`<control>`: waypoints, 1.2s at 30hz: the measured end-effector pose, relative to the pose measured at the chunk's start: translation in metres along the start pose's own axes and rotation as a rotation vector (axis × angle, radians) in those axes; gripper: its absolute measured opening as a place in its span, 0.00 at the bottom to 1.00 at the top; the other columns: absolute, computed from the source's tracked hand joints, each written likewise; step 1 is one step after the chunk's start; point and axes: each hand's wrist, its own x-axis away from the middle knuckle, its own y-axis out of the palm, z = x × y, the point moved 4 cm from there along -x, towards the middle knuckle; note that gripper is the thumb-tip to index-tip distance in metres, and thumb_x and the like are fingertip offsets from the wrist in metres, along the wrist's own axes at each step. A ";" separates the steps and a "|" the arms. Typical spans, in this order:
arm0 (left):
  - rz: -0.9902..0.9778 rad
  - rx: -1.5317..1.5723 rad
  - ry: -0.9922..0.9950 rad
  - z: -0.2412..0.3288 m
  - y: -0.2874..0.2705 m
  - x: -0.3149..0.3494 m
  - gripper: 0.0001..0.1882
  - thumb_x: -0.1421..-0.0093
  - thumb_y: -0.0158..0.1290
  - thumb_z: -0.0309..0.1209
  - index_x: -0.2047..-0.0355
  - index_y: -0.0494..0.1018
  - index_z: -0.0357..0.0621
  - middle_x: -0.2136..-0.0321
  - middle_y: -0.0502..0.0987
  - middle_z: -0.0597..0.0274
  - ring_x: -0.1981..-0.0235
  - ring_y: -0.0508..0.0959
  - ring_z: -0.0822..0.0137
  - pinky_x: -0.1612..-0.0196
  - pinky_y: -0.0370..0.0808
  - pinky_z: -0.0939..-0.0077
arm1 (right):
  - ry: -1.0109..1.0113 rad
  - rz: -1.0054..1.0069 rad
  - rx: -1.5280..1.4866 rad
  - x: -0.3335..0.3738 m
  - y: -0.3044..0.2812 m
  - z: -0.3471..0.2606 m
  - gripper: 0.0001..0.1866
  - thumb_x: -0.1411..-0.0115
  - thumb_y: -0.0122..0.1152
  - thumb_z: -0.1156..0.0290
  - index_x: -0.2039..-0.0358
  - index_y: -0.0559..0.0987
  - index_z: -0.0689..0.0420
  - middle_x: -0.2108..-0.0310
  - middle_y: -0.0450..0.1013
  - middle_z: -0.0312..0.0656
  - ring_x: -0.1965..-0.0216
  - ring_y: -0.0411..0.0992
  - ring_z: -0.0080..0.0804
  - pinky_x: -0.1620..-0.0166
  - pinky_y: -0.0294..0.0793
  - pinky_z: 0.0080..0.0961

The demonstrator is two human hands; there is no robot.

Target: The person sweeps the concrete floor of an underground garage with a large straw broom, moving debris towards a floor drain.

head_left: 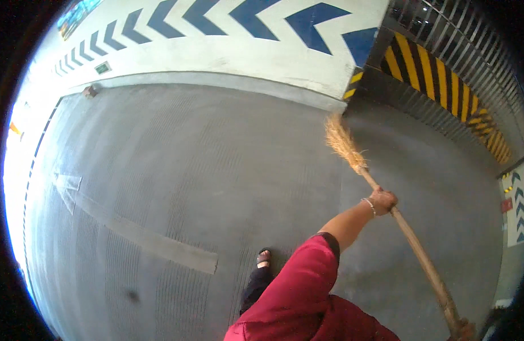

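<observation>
A long straw broom [344, 142] with a pale wooden handle slants across the right side of the head view, its bristles up and away from me. My left hand [382, 202], with a light bracelet at the wrist, is closed round the handle a little behind the bristles. That arm wears a red sleeve and reaches across to the right. At the lower right edge, my right hand [464, 329] is closed at the handle's near end, partly cut off. The bristles are over the grey floor [245, 159] near the wall corner; whether they touch it I cannot tell.
A white wall [245, 59] with blue chevrons runs along the far side, with a small brown block [90, 92] at its foot. Yellow-and-black striped panels [432, 74] and metal bars stand at the right. A pale arrow [142, 236] marks the floor. My sandalled foot [264, 257] shows below.
</observation>
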 end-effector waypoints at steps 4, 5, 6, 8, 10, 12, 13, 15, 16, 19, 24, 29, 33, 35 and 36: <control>0.218 0.026 -0.259 -0.082 -0.084 0.114 0.07 0.55 0.51 0.31 0.73 0.70 0.52 0.72 0.72 0.69 0.62 0.70 0.66 0.59 0.60 0.57 | 0.016 -0.252 1.132 -0.054 -0.037 0.059 0.10 0.42 0.42 0.65 0.78 0.64 0.55 0.83 0.61 0.40 0.74 0.61 0.31 0.67 0.64 0.38; 0.220 -0.071 -0.379 -0.087 -0.103 0.143 0.07 0.55 0.52 0.30 0.73 0.70 0.52 0.72 0.71 0.69 0.62 0.70 0.65 0.58 0.59 0.59 | 0.078 -0.240 1.082 -0.064 -0.045 0.067 0.09 0.43 0.44 0.66 0.78 0.63 0.54 0.83 0.60 0.38 0.73 0.61 0.30 0.66 0.63 0.37; 0.221 -0.167 -0.500 -0.089 -0.122 0.172 0.08 0.56 0.52 0.29 0.72 0.70 0.52 0.73 0.71 0.68 0.62 0.70 0.65 0.56 0.58 0.60 | 0.141 -0.230 1.033 -0.073 -0.053 0.075 0.08 0.45 0.45 0.67 0.79 0.63 0.53 0.83 0.60 0.37 0.73 0.60 0.28 0.65 0.62 0.36; 0.397 -0.132 -0.603 -0.089 -0.160 0.244 0.09 0.57 0.51 0.26 0.73 0.70 0.53 0.72 0.70 0.69 0.62 0.69 0.65 0.56 0.57 0.60 | 0.283 -0.230 0.934 -0.089 -0.058 0.092 0.08 0.47 0.48 0.68 0.79 0.61 0.52 0.83 0.58 0.34 0.72 0.58 0.25 0.62 0.60 0.34; 0.420 -0.220 -0.776 -0.077 -0.180 0.298 0.10 0.59 0.49 0.23 0.74 0.69 0.52 0.73 0.69 0.69 0.61 0.68 0.65 0.57 0.57 0.62 | 0.353 -0.223 0.867 -0.095 -0.062 0.098 0.08 0.48 0.50 0.69 0.78 0.62 0.52 0.82 0.59 0.33 0.72 0.58 0.24 0.62 0.60 0.33; 0.532 -0.255 -0.893 -0.046 -0.187 0.362 0.12 0.62 0.49 0.21 0.75 0.68 0.50 0.74 0.68 0.68 0.62 0.68 0.64 0.57 0.56 0.63 | 0.345 -0.221 0.778 -0.093 -0.084 0.105 0.06 0.47 0.50 0.67 0.75 0.66 0.53 0.82 0.63 0.33 0.74 0.62 0.24 0.65 0.64 0.32; 0.533 -0.234 -0.963 -0.021 -0.190 0.390 0.10 0.60 0.48 0.22 0.74 0.69 0.50 0.74 0.69 0.67 0.62 0.68 0.64 0.55 0.57 0.61 | 0.371 -0.258 0.713 -0.090 -0.086 0.113 0.06 0.47 0.51 0.66 0.75 0.67 0.53 0.82 0.64 0.34 0.75 0.63 0.25 0.65 0.66 0.32; 0.577 -0.316 -1.143 0.030 -0.168 0.460 0.12 0.64 0.49 0.21 0.75 0.68 0.49 0.74 0.68 0.67 0.62 0.68 0.63 0.56 0.56 0.63 | 0.516 -0.377 0.516 -0.084 -0.068 0.157 0.08 0.48 0.54 0.67 0.76 0.66 0.53 0.83 0.65 0.35 0.77 0.64 0.26 0.66 0.68 0.33; 0.580 -0.365 -1.213 0.056 -0.152 0.492 0.12 0.64 0.50 0.22 0.76 0.67 0.49 0.74 0.68 0.68 0.62 0.68 0.63 0.57 0.57 0.64 | 0.613 -0.460 0.413 -0.075 -0.051 0.179 0.09 0.50 0.56 0.67 0.78 0.65 0.53 0.84 0.64 0.36 0.77 0.64 0.27 0.65 0.68 0.34; 0.432 -0.447 -1.416 0.126 -0.112 0.557 0.08 0.62 0.50 0.26 0.77 0.68 0.50 0.76 0.70 0.67 0.66 0.69 0.62 0.60 0.58 0.62 | 0.818 -0.284 0.253 -0.039 -0.081 0.198 0.11 0.51 0.58 0.69 0.79 0.64 0.54 0.85 0.64 0.36 0.78 0.63 0.30 0.64 0.68 0.39; 0.281 -0.436 -1.342 0.186 -0.089 0.544 0.06 0.61 0.50 0.30 0.77 0.70 0.51 0.77 0.69 0.68 0.67 0.69 0.63 0.61 0.59 0.60 | 0.834 -0.200 0.100 -0.029 -0.126 0.161 0.14 0.49 0.56 0.68 0.81 0.60 0.52 0.86 0.58 0.35 0.79 0.58 0.28 0.63 0.67 0.37; 0.309 -0.391 -1.009 0.156 -0.107 0.419 0.06 0.60 0.50 0.32 0.78 0.68 0.51 0.78 0.69 0.66 0.67 0.69 0.63 0.62 0.59 0.63 | 0.362 0.115 0.662 -0.039 -0.176 0.018 0.12 0.48 0.56 0.66 0.79 0.62 0.52 0.85 0.60 0.34 0.79 0.60 0.26 0.67 0.65 0.33; 0.169 -0.367 -0.629 0.102 -0.107 0.285 0.06 0.60 0.52 0.32 0.78 0.69 0.52 0.76 0.70 0.68 0.66 0.68 0.66 0.62 0.59 0.63 | 0.157 0.163 0.666 -0.039 -0.178 -0.099 0.10 0.46 0.51 0.65 0.79 0.62 0.53 0.85 0.59 0.34 0.78 0.60 0.28 0.68 0.64 0.33; 0.126 -0.405 -0.458 0.075 -0.108 0.221 0.06 0.58 0.53 0.34 0.78 0.69 0.53 0.78 0.69 0.71 0.66 0.68 0.67 0.63 0.59 0.64 | 0.049 0.123 0.762 -0.038 -0.154 -0.131 0.10 0.45 0.49 0.64 0.78 0.62 0.53 0.85 0.59 0.35 0.78 0.60 0.28 0.69 0.63 0.33; 0.079 -0.423 -0.419 0.064 -0.113 0.191 0.05 0.57 0.52 0.34 0.78 0.69 0.53 0.78 0.69 0.71 0.67 0.68 0.67 0.63 0.59 0.64 | 0.008 0.089 0.803 -0.038 -0.141 -0.135 0.10 0.45 0.48 0.64 0.78 0.62 0.53 0.85 0.59 0.35 0.78 0.60 0.29 0.69 0.63 0.33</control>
